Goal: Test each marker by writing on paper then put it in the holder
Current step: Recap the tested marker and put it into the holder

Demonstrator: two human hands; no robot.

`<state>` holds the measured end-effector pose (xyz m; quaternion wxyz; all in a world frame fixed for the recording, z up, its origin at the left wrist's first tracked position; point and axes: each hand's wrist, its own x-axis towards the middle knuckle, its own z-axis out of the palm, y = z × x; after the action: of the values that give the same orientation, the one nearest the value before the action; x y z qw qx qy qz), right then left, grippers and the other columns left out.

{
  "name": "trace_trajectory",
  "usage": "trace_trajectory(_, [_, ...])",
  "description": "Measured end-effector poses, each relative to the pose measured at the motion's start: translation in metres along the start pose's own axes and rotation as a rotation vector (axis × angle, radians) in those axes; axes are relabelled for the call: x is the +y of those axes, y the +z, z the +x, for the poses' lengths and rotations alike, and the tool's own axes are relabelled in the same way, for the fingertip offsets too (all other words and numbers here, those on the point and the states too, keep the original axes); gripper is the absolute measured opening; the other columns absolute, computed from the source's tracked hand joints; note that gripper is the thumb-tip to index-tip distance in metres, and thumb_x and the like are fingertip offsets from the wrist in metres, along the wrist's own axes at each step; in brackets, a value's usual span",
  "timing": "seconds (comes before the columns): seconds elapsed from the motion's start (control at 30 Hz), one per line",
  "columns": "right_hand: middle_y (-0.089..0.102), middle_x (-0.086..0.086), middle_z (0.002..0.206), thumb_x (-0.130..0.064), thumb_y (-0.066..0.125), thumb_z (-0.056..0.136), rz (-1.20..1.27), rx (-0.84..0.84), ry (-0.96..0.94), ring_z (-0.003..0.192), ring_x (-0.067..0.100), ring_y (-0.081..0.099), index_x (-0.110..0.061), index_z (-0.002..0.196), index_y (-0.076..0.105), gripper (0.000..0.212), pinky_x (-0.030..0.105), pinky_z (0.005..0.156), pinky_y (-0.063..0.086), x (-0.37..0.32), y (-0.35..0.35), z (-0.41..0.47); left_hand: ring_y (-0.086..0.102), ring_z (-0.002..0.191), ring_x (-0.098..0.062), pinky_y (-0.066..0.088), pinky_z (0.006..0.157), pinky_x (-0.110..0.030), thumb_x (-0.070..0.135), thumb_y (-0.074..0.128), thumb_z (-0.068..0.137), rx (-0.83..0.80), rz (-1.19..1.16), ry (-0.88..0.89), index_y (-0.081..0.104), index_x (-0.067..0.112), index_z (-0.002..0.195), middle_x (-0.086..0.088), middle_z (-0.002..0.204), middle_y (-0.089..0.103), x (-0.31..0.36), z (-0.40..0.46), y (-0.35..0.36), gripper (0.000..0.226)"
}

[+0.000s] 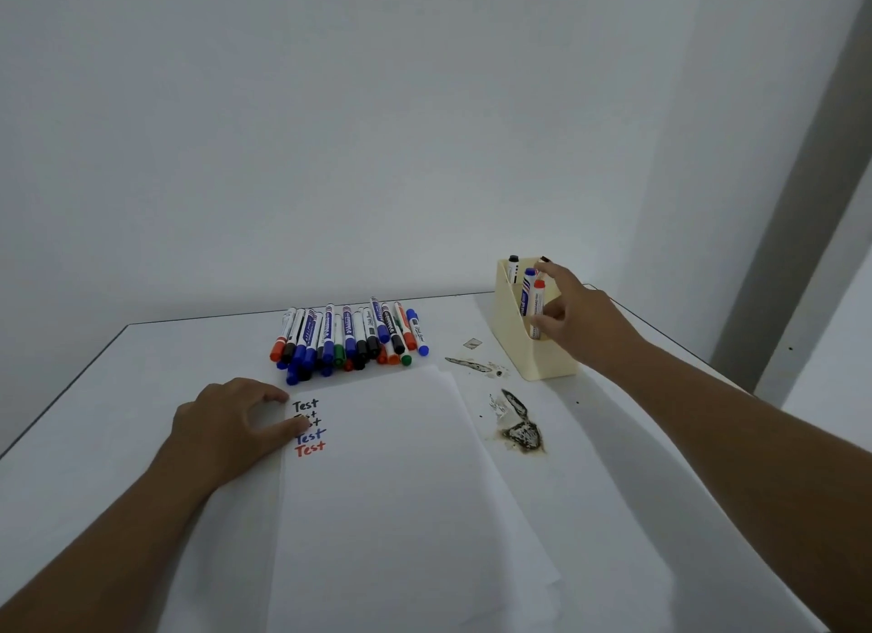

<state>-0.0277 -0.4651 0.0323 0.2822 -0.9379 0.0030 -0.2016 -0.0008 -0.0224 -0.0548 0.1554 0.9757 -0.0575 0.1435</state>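
A cream holder (514,344) stands at the table's far right with a black-capped marker (513,268) and a blue-capped marker (527,289) upright in it. My right hand (578,321) reaches over the holder and pinches a red-capped marker (537,309) that is partly inside it. White paper (401,500) lies in front of me with "Test" written several times in black, blue and red (309,427). My left hand (231,427) presses on the paper's upper left corner, fingers spread, covering part of the writing. A pile of several capped markers (351,340) lies beyond the paper.
Dark burn-like stains (519,425) mark the white table between paper and holder, with a smaller smear (469,363) and a small scrap (471,343) near the holder. The table's back edge meets a white wall.
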Motion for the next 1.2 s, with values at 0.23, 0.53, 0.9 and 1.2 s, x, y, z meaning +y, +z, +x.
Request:
trace_trajectory(0.23, [0.06,-0.002,0.11,-0.05,0.064,0.089,-0.099,0.407,0.009,0.106,0.024,0.05,-0.026,0.136,0.047,0.055,0.039,0.082,0.046,-0.02,0.004,-0.013,0.054,0.115,-0.014,0.043,0.09,-0.037,0.085,0.06,0.067,-0.004,0.009,0.001,0.066,0.046,0.107,0.018,0.124,0.062,0.001,0.0,0.0,0.056])
trace_trajectory(0.53, [0.055,-0.013,0.095,-0.043,0.063,0.094,0.118,0.097,-0.263,0.087,0.006,0.05,-0.028,0.12,0.057,0.031,0.023,0.073,0.044,-0.096,0.076,-0.054,0.053,0.119,-0.013,0.041,0.097,-0.038,0.082,0.062,0.069,-0.033,-0.006,-0.005,0.066,0.044,0.113,0.015,0.129,0.061,0.009,-0.002,-0.006,0.058])
trace_trajectory(0.9, [0.065,-0.011,0.08,-0.032,0.069,0.092,0.301,-0.222,-0.017,0.074,0.009,0.061,-0.029,0.102,0.064,0.012,0.013,0.065,0.044,-0.113,0.158,-0.056,0.053,0.109,-0.005,0.043,0.097,-0.039,0.086,0.058,0.068,-0.087,-0.128,-0.037,0.065,0.042,0.113,0.023,0.119,0.061,0.004,-0.003,-0.009,0.064])
trace_trajectory(1.2, [0.065,-0.013,0.08,-0.031,0.068,0.092,0.27,-0.269,-0.043,0.077,0.004,0.06,-0.032,0.092,0.065,0.004,0.013,0.066,0.043,-0.116,0.157,-0.055,0.059,0.091,0.001,0.051,0.08,-0.028,0.052,0.071,0.084,-0.006,-0.42,-0.159,0.059,0.047,0.116,0.019,0.102,0.064,-0.004,0.023,-0.018,0.035])
